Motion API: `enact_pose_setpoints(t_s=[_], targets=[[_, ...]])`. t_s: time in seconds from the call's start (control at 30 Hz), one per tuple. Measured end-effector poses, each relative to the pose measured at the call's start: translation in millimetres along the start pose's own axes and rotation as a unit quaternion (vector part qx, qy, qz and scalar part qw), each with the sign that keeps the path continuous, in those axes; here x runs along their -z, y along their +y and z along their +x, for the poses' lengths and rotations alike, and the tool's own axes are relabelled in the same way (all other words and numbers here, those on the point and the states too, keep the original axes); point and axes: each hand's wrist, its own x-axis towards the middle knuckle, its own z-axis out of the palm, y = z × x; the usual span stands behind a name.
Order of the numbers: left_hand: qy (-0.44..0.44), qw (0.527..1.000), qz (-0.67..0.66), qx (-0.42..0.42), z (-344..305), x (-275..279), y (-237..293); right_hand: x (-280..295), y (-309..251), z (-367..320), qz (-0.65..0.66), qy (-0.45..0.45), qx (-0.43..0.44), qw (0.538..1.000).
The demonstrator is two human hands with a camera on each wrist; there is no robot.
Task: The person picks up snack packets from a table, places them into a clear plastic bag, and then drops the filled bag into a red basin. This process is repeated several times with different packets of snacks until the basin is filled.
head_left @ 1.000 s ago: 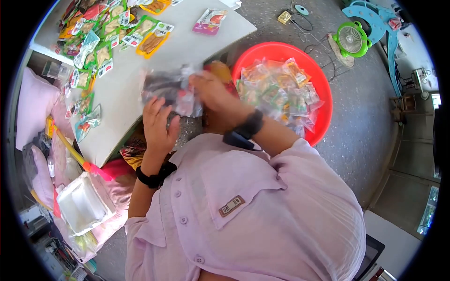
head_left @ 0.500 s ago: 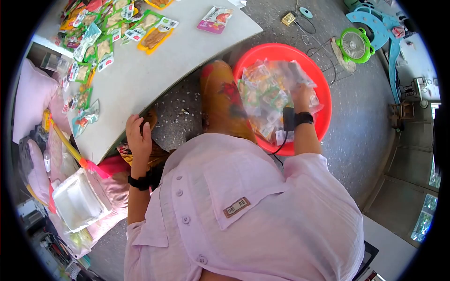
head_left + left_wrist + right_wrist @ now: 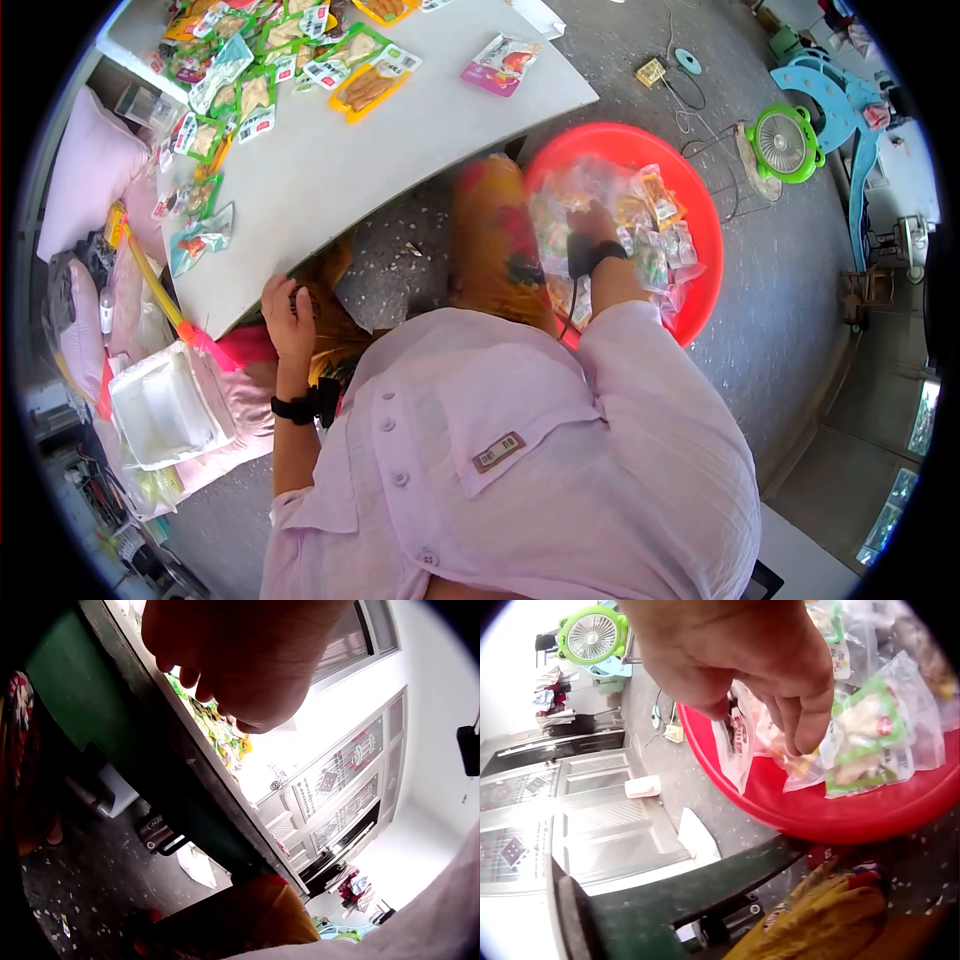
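Note:
In the head view my right hand (image 3: 592, 222) is blurred over the packets inside a red plastic basin (image 3: 708, 250). The right wrist view shows its fingers curled at a clear plastic food packet (image 3: 736, 742) with red lettering, which hangs between thumb and fingers. Beside it lie more bagged packets, one a green-edged packet (image 3: 866, 724) with pale food inside. My left hand (image 3: 290, 318) rests at the table's near edge, fingers loosely bent and holding nothing. The left wrist view shows that hand (image 3: 240, 660) dark and close to the camera.
On the white table (image 3: 400, 150), several green and yellow food packets (image 3: 255, 95) lie piled at the far left. A purple-edged packet (image 3: 500, 65) lies apart. A white foam box (image 3: 165, 405) stands at the left, a green fan (image 3: 785, 145) on the floor beyond the basin.
The right hand carried a dark bagged packet from the two hands' grip by the table into the basin, then shifted left within it. The left hand let go and dropped back to the table edge.

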Motion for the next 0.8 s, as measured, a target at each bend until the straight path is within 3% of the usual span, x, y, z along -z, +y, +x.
enact_pose_setpoints(t_s=[0.1, 0.17, 0.2, 0.27, 0.33, 0.37, 0.4, 0.43, 0.47, 0.57, 0.67, 0.8], targets=[[0.025, 1.000, -0.005, 0.013, -4.5, 8.9, -8.2, -14.4, -11.5, -11.6, 0.017, -0.039, 0.094, 0.995], [0.040, 0.999, 0.011, 0.029, -10.2, 16.0, -13.7, -17.5, -9.1, -9.4, -0.021, -0.046, 0.218, 0.975], [0.048, 0.997, 0.034, 0.041, -13.6, 21.2, -18.2, -18.0, -3.8, -1.0, -0.076, -0.033, 0.342, 0.936], [0.076, 0.992, 0.063, 0.078, -18.6, 37.8, -29.5, -7.8, -9.4, 13.6, -0.134, 0.005, 0.460, 0.878], [0.099, 0.983, 0.110, 0.112, -22.5, 58.1, -40.2, 24.4, -40.5, 14.0, -0.154, -0.003, 0.347, 0.925], [0.116, 0.978, 0.129, 0.120, -28.8, 67.3, -53.5, 25.9, -48.3, 12.6, 0.154, -0.025, 0.214, 0.964], [0.137, 0.968, 0.164, 0.130, -35.4, 78.3, -67.3, 39.4, -68.5, 10.6, 0.337, -0.066, 0.087, 0.935], [0.156, 0.959, 0.194, 0.138, -42.2, 89.7, -82.2, 52.7, -88.9, 8.9, 0.516, -0.057, -0.045, 0.853], [0.171, 0.949, 0.222, 0.143, -48.6, 101.0, -95.1, 82.6, -124.7, -3.4, 0.584, -0.053, -0.142, 0.798], [0.168, 0.906, 0.324, 0.214, -67.2, 146.3, -127.0, 108.6, -172.2, -13.1, 0.560, 0.056, -0.075, 0.823], [0.133, 0.851, 0.398, 0.315, -84.2, 180.2, -153.5, 112.6, -186.8, -5.8, 0.519, 0.068, 0.042, 0.851], [-0.058, 0.804, 0.308, 0.506, -94.4, 198.7, -174.0, 123.1, -224.0, -22.4, 0.515, 0.051, 0.091, 0.851]])
